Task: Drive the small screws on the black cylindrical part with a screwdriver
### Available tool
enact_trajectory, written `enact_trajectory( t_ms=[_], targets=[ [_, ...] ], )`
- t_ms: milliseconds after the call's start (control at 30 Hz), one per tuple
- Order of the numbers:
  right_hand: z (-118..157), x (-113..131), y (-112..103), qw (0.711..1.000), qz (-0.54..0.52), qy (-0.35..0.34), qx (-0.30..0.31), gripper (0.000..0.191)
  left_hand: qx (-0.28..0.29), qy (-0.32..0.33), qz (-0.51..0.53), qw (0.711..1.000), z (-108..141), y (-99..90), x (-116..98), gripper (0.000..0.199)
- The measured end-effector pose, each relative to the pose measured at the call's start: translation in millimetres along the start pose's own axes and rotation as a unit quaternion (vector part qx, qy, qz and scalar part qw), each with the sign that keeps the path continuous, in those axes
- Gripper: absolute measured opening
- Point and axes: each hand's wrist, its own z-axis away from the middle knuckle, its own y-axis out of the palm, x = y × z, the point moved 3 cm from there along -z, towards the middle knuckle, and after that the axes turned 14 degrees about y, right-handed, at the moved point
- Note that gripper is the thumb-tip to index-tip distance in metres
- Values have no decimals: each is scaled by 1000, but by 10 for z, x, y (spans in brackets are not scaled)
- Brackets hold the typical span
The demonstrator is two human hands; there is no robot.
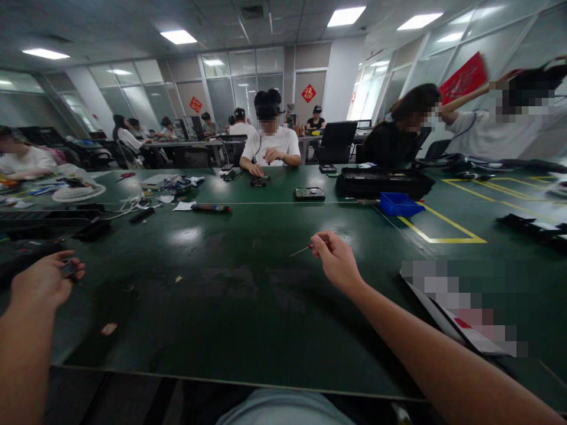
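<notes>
My right hand [334, 257] is closed around a thin screwdriver [302, 251] above the middle of the green table [230, 330], its slim shaft pointing left. Far to the left, my left hand [42, 283] has its fingers closed about a small dark grey piece [68, 268]; its kind is too blurred to tell. Black parts [26, 257] lie just beyond that hand. Two small paper scraps, one of them a reddish scrap [108, 329], lie between my hands.
Across the table, a person in white [270, 144] touches a dark drive-like device [260, 181]. A hard drive [309, 193], a long black housing [384, 183] and a blue tray [401, 204] stand ahead. A marker-like tool [211, 208] lies left; papers [460, 313] lie right.
</notes>
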Motion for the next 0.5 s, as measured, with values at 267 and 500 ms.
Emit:
enact_trajectory(
  t_ms=[267,500],
  targets=[
    [5,-27,9,1000,-17,3,9,31,147,2,127,981,616,768,-456,45],
    [13,-5,-11,999,-34,-4,30,24,417,32,173,892,1733,1810,-856,44]
  ],
)
